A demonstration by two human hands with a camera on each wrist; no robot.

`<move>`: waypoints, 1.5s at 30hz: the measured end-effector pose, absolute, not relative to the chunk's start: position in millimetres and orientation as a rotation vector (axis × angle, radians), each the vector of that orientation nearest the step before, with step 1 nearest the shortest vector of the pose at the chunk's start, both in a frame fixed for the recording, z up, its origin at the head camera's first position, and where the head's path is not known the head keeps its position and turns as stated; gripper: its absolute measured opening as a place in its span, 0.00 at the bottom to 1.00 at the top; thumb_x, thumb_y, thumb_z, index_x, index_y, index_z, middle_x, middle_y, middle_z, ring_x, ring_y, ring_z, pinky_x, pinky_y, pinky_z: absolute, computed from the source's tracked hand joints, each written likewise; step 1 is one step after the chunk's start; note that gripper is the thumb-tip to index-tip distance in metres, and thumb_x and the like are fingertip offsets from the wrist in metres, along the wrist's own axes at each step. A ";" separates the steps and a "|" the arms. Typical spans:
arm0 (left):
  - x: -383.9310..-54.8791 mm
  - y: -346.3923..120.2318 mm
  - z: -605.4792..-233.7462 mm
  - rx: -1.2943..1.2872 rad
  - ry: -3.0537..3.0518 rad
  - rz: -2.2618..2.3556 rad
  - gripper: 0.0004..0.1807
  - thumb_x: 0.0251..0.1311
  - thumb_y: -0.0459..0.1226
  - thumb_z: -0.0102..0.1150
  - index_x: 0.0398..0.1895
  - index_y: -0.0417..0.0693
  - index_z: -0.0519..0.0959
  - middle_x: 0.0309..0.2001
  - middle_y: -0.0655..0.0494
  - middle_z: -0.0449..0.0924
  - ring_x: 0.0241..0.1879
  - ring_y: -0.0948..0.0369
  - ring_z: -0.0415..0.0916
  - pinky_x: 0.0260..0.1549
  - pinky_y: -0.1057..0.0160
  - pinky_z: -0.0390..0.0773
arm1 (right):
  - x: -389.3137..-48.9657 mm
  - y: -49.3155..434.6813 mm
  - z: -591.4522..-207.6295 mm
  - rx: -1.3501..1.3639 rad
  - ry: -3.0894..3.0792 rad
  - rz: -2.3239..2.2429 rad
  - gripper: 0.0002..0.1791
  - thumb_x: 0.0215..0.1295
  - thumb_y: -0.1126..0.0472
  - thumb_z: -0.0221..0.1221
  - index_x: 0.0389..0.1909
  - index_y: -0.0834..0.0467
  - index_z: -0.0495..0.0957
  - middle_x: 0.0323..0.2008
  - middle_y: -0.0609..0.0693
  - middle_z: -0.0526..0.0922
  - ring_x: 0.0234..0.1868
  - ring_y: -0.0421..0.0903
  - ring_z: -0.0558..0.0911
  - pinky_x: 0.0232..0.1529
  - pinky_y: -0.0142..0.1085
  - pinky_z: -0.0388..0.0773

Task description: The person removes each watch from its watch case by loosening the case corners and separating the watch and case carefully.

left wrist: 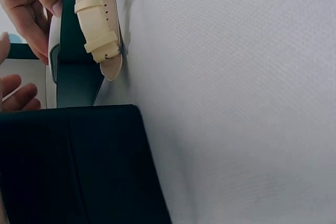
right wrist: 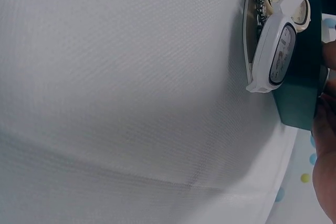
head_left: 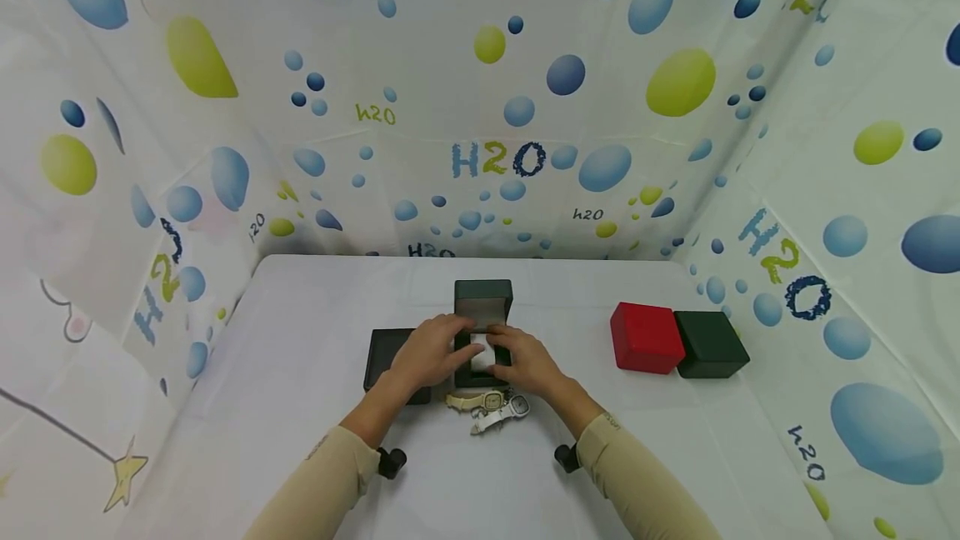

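Reaching room lies along the white table (head_left: 573, 294) between the right hand (head_left: 531, 361) and the red box (head_left: 647, 338), but around the open box (head_left: 480, 381) the raised lid (head_left: 483, 290) stands in the way behind, a black case (head_left: 385, 348) to the left, and two watches (head_left: 492, 418) close in front.

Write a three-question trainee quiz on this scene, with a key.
1. Multiple choice: what stands immediately right of the red box in the head view?
A. A tall white box
B. A closed dark-green box
C. A blue cup

2. True or false: the cream strap lies inside the open box.

3. Fill in the colour: a ____ item sits between the left hand and right hand.

Key: 1. B. 2. False; it lies outside. 3. White.
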State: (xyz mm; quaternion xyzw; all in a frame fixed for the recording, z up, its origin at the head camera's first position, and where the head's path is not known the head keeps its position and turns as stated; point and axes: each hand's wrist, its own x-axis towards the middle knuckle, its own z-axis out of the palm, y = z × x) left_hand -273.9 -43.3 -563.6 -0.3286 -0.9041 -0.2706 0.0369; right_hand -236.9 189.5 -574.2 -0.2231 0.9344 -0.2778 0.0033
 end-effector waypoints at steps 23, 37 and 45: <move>-281.3 -45.4 -557.2 -0.534 -2.715 -1.375 0.37 0.77 0.63 0.43 0.79 0.54 0.62 0.68 0.47 0.73 0.62 0.49 0.75 0.56 0.45 0.78 | -239.1 189.7 -579.1 -0.723 2.975 -0.892 0.29 0.69 0.53 0.69 0.65 0.64 0.79 0.70 0.58 0.77 0.71 0.59 0.76 0.69 0.54 0.73; -294.8 -38.6 -544.6 -0.387 -2.859 -1.453 0.43 0.72 0.73 0.30 0.79 0.62 0.66 0.66 0.47 0.80 0.62 0.47 0.80 0.57 0.39 0.78 | -236.1 193.7 -575.8 -0.778 2.893 -0.811 0.38 0.68 0.49 0.69 0.72 0.65 0.72 0.75 0.59 0.70 0.75 0.59 0.69 0.72 0.53 0.70; -300.9 -35.9 -539.5 -0.338 -2.847 -1.522 0.40 0.71 0.73 0.38 0.73 0.62 0.72 0.50 0.50 0.87 0.43 0.53 0.84 0.42 0.48 0.80 | -236.2 197.4 -581.2 -0.811 2.823 -0.843 0.49 0.63 0.44 0.73 0.76 0.65 0.65 0.78 0.58 0.64 0.78 0.59 0.65 0.74 0.54 0.68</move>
